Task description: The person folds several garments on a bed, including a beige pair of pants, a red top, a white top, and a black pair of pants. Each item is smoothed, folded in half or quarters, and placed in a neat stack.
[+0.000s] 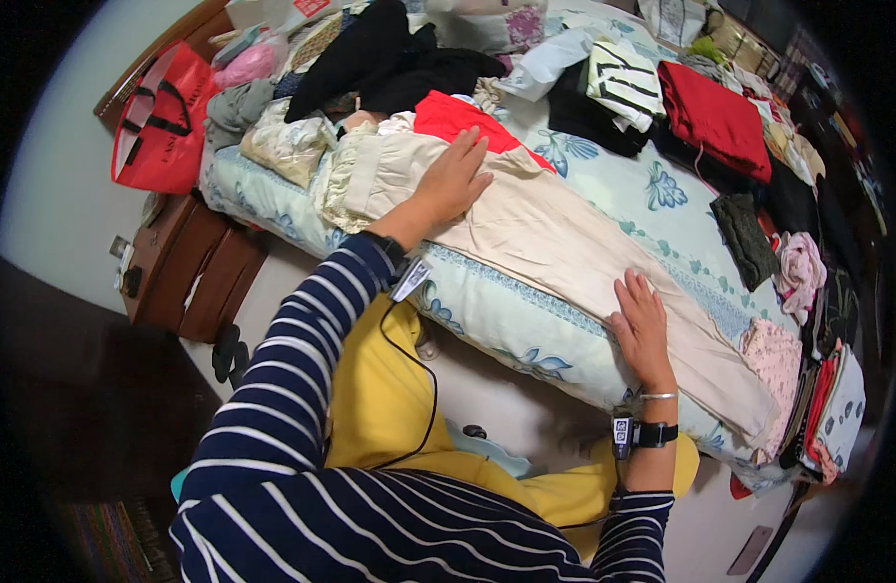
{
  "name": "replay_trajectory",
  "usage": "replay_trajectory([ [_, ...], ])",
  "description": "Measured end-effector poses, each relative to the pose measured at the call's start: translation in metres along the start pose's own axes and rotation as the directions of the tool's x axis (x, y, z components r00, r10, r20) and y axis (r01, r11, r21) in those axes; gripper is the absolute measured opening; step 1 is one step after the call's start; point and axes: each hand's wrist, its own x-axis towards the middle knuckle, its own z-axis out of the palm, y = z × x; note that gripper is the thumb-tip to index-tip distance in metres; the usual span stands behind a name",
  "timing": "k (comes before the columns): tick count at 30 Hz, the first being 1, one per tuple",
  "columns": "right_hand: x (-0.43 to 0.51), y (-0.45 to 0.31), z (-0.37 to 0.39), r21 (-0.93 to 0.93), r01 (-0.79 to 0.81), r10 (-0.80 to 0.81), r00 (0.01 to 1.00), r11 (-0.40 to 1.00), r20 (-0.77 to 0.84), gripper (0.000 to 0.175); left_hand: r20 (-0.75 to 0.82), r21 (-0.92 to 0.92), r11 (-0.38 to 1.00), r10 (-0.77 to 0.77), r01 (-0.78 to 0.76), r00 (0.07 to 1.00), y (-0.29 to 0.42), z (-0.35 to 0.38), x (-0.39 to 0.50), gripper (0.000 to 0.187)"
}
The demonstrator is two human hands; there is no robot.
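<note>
Cream-coloured trousers (542, 218) lie stretched lengthwise along the near edge of the bed (601, 182), their gathered waistband at the left. My left hand (451, 178) rests flat on their upper part, close to a bright red cloth (477, 127) that shows from behind them. Farther down the leg, my right hand (641, 328) lies on the fabric near the bed's front edge, fingers extended. Neither hand grasps anything. A lace-edged pale cloth (338, 182) sits beside the waistband. At the right, the leg ends reach a pink patterned garment (772, 364).
A red shopping bag (164, 124) stands at the left above a brown wooden nightstand (193, 270). Black clothing (389, 65) is heaped at the back. A folded red garment (714, 120) and an upright row of folded clothes (830, 415) are at the right. A phone (750, 550) lies on the floor.
</note>
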Motion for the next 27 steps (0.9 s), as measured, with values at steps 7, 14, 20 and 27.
replay_trajectory([
  [7, 0.017, 0.001, -0.005, 0.201, 0.018, -0.023, 1.000, 0.979, 0.020, 0.045, 0.226, 0.117, 0.980, 0.130, -0.159, 0.966, 0.009, 0.009, -0.002, 0.047],
  [14, 0.016, -0.003, -0.007, 0.145, 0.046, -0.048, 0.999, 0.988, 0.007, 0.052, 0.219, -0.602, 0.684, -0.355, 0.412, 0.909, -0.022, 0.009, 0.068, 0.038],
  [20, 0.016, 0.000, -0.007, 0.172, 0.026, -0.028, 1.000, 0.985, 0.009, 0.051, -0.397, 0.014, 0.999, -0.042, 0.052, 0.917, -0.035, -0.055, 0.006, 0.016],
  [27, 0.041, -0.025, 0.001, 0.235, -0.043, 0.060, 0.996, 0.971, -0.066, 0.041, -0.264, 0.152, 0.986, -0.025, 0.067, 0.964, -0.010, -0.031, -0.065, 0.035],
])
